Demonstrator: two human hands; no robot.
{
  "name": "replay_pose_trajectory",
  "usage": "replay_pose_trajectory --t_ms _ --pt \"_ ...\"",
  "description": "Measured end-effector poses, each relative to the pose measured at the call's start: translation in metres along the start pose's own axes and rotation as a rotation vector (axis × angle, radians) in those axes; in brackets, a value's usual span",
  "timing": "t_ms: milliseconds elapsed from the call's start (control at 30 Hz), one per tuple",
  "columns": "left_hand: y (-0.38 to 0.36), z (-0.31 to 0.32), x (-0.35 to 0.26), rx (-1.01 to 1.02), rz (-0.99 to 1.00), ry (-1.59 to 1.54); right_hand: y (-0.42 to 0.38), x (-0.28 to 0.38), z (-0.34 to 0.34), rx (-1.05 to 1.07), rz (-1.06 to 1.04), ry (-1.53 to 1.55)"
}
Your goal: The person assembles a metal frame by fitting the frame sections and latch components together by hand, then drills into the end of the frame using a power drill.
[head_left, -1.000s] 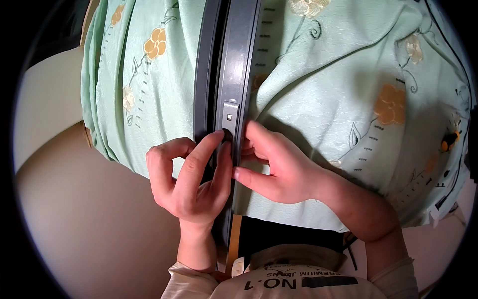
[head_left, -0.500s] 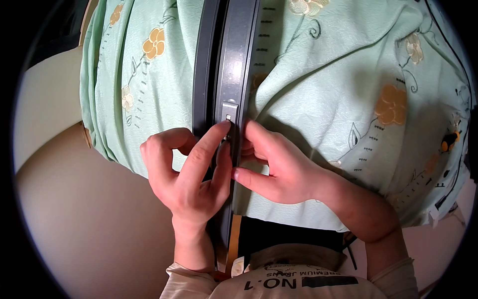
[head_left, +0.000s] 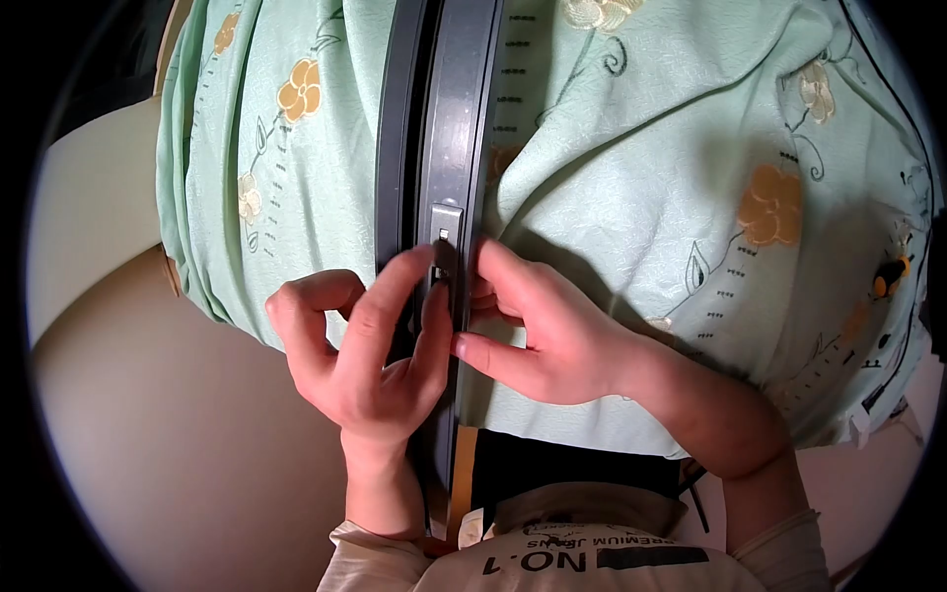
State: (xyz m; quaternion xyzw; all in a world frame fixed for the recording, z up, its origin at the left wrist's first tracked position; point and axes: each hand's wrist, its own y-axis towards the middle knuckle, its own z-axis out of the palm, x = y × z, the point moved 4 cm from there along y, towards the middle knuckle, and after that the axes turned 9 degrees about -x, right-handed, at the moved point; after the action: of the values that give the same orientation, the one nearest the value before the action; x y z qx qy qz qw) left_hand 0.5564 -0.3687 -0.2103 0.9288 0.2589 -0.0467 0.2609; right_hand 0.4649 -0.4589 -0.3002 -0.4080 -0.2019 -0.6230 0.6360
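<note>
A long dark grey metal frame point(head_left: 449, 138) runs from the top of the view down toward my body. On its face is a raised latch plate point(head_left: 445, 225) with a small light slot. My left hand point(head_left: 380, 345) is at the frame just below the plate, its thumb and index finger pinched around a small dark piece point(head_left: 439, 276) too small to make out. My right hand point(head_left: 543, 331) grips the frame's right edge, fingers behind it and thumb at its side.
Pale green curtain cloth point(head_left: 651, 197) with orange flowers lies right of the frame, and more green cloth point(head_left: 326, 187) hangs left. A beige surface point(head_left: 187, 414) is at the lower left. My printed shirt point(head_left: 592, 543) shows at the bottom.
The frame has shifted slightly left along with both hands. The left index fingertip has moved off the plate's slot, and the small dark piece shows more between finger and thumb.
</note>
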Motion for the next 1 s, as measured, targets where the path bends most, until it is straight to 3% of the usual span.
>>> replay_pose_trajectory --t_ms 33,100,200,433,500,533,600,633,700,1000 --pt "0.0 0.0 -0.002 0.036 0.025 0.029 0.0 -0.002 0.001 0.0 0.001 0.0" --pt "0.001 0.001 -0.002 0.01 0.033 0.027 0.002 0.002 0.001 -0.102 -0.218 -0.038" --pt "-0.003 0.007 -0.001 -0.058 0.01 -0.003 0.004 0.003 0.001 -0.112 -0.255 -0.033" --pt "-0.004 0.01 0.001 -0.101 -0.005 -0.076 0.001 0.004 0.0 -0.091 -0.245 -0.123" --pt "-0.001 0.008 0.007 -0.023 -0.044 -0.195 0.0 0.003 0.002 -0.014 -0.043 -0.044" --pt "0.003 0.005 0.005 -0.026 -0.041 -0.193 0.001 0.004 0.001 -0.012 -0.047 -0.044" --pt "0.007 0.006 0.005 0.087 -0.286 -0.323 0.001 0.004 0.001 0.001 -0.022 -0.001" --pt "0.006 0.006 0.003 0.089 -0.287 -0.323 0.001 0.001 0.002 0.001 -0.02 0.001" --pt "0.005 0.005 0.003 0.11 -0.289 -0.247 0.004 0.002 0.002 -0.072 -0.21 -0.02" --pt "-0.001 0.01 0.001 0.003 -0.21 -0.238 0.004 0.001 0.0 -0.093 -0.273 -0.107"
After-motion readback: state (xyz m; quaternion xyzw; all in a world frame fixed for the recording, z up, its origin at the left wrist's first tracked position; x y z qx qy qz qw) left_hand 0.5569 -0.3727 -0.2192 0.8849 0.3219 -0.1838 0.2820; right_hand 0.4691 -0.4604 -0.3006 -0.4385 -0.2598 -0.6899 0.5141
